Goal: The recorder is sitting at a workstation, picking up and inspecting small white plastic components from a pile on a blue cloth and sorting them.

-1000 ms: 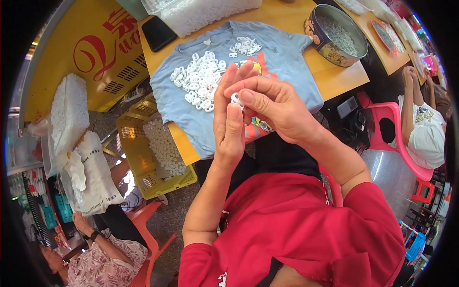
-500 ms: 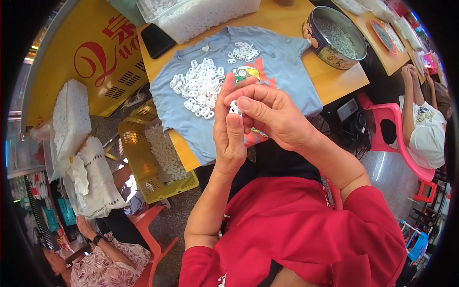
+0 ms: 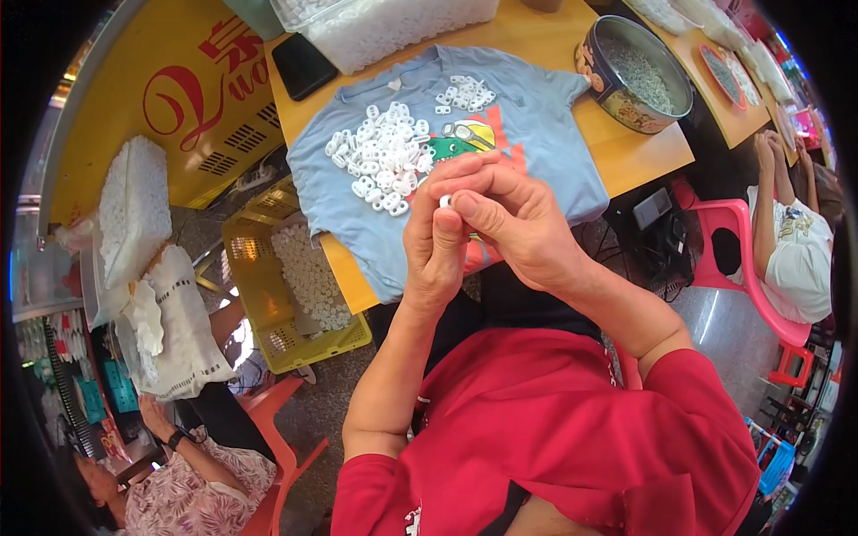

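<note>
Both my hands meet in front of me, above the near part of a grey-blue T-shirt spread on the table. Between their thumbs and fingertips sits a small white plastic piece, mostly covered by the fingers. My left hand is closed on it with the thumb up. From the other side my right hand pinches it, thumb against bent fingers. Beyond them on the shirt lies a large heap of white oval pieces with two holes. A smaller group of similar pieces lies farther back.
A round tin of small metal parts stands at the back right. Behind the shirt are a clear tub of white pieces and a black phone-like slab. A yellow crate sits low left. People sit at both sides.
My hands have closed in around the white piece. The left fingers, stretched out before, now curl over toward the right hand, and less of the piece shows.
</note>
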`<state>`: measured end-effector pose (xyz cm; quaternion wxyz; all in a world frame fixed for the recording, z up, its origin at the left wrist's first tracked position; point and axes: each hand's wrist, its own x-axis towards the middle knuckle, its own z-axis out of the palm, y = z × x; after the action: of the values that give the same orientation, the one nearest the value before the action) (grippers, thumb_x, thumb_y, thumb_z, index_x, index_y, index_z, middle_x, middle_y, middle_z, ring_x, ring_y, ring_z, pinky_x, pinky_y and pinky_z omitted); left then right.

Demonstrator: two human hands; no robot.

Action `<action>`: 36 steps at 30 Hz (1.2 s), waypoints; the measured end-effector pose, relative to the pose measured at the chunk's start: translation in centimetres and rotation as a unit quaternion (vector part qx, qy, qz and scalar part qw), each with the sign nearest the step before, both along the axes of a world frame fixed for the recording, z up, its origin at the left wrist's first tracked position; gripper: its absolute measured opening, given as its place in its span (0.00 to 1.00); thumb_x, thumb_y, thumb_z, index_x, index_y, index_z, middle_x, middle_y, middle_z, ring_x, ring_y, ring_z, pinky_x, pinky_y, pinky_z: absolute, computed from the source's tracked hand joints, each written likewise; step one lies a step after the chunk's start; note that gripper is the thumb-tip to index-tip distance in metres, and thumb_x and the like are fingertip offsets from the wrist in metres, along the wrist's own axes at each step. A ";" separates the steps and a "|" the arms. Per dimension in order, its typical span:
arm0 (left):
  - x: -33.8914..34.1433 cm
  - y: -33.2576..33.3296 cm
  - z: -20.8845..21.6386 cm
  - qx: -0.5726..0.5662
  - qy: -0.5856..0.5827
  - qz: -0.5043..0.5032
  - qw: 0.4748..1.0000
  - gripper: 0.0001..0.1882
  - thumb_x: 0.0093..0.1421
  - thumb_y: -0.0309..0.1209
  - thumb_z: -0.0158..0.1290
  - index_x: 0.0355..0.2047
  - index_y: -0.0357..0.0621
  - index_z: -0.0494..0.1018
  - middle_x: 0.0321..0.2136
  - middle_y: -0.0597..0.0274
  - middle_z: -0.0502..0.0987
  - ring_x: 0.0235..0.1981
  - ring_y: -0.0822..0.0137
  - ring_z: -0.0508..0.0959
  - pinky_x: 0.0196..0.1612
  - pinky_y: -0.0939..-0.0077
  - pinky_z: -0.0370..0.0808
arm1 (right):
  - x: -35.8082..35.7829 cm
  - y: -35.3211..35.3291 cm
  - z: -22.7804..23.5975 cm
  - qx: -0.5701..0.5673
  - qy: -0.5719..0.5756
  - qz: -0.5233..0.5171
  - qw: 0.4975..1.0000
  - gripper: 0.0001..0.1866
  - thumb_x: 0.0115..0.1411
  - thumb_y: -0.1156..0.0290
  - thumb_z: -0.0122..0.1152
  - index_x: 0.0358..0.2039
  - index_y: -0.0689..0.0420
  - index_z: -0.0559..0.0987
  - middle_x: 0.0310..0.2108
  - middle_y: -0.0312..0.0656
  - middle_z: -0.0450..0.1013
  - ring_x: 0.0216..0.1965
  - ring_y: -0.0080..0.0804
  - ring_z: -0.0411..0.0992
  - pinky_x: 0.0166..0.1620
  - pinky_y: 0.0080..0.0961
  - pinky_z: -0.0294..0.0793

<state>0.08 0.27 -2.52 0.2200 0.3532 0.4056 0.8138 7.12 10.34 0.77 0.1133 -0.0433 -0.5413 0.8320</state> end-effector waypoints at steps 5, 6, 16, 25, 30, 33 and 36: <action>-0.8 -0.2 0.1 0.030 0.011 -0.012 0.999 0.30 0.69 0.49 0.43 0.58 0.35 0.62 0.58 0.45 0.65 0.58 0.58 0.68 0.59 0.66 0.66 | -0.3 -0.3 0.6 -0.013 -0.002 -0.003 1.000 0.10 0.68 0.70 0.53 0.44 0.61 0.77 0.40 0.37 0.73 0.41 0.21 0.72 0.43 0.20 0.74; -0.5 0.0 0.3 0.042 -0.044 -0.022 0.998 0.27 0.70 0.46 0.43 0.57 0.34 0.65 0.58 0.46 0.66 0.56 0.60 0.70 0.56 0.69 0.68 | -0.5 0.0 0.7 -0.027 -0.017 0.003 0.999 0.10 0.68 0.69 0.53 0.44 0.61 0.77 0.39 0.36 0.74 0.40 0.21 0.72 0.43 0.20 0.74; 0.3 0.4 0.1 0.064 -0.283 -0.021 0.957 0.34 0.68 0.50 0.41 0.65 0.38 0.51 0.62 0.50 0.60 0.63 0.58 0.63 0.65 0.60 0.59 | -6.9 -3.7 6.4 0.181 0.145 0.063 0.971 0.15 0.66 0.77 0.52 0.53 0.63 0.75 0.49 0.44 0.74 0.51 0.27 0.73 0.53 0.23 0.72; 2.1 0.3 0.5 -0.181 0.105 -0.152 0.966 0.13 0.63 0.20 0.41 0.44 0.34 0.72 0.34 0.57 0.77 0.37 0.66 0.77 0.43 0.72 0.75 | -7.4 6.3 3.2 0.436 -0.021 0.025 0.899 0.11 0.60 0.70 0.62 0.41 0.63 0.80 0.35 0.36 0.79 0.37 0.19 0.74 0.39 0.20 0.73; 1.3 -0.3 1.2 -0.200 0.186 -0.177 0.946 0.13 0.65 0.21 0.41 0.47 0.36 0.72 0.37 0.59 0.77 0.37 0.69 0.77 0.42 0.76 0.74 | -5.4 6.7 -0.8 0.602 -0.031 0.049 0.796 0.12 0.54 0.67 0.67 0.36 0.59 0.81 0.29 0.43 0.76 0.31 0.31 0.74 0.35 0.28 0.72; 0.8 -0.8 1.8 -0.218 0.080 -0.184 0.955 0.12 0.64 0.20 0.43 0.44 0.35 0.73 0.36 0.56 0.79 0.35 0.65 0.78 0.41 0.72 0.75 | -5.0 6.2 -1.6 0.638 0.015 0.002 0.770 0.12 0.52 0.67 0.67 0.36 0.58 0.81 0.29 0.43 0.74 0.32 0.40 0.73 0.35 0.32 0.71; 0.3 -1.0 2.4 -0.219 0.059 -0.187 0.956 0.12 0.66 0.22 0.41 0.45 0.35 0.73 0.36 0.59 0.79 0.34 0.71 0.77 0.39 0.76 0.75 | -4.8 5.8 -1.7 0.638 0.006 -0.010 0.770 0.11 0.53 0.66 0.66 0.36 0.56 0.82 0.31 0.42 0.74 0.34 0.42 0.73 0.37 0.34 0.72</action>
<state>0.34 -0.74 -0.11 0.4160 0.4131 0.5131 0.6269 2.35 16.16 -0.96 0.1265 0.0383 -0.9464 0.2946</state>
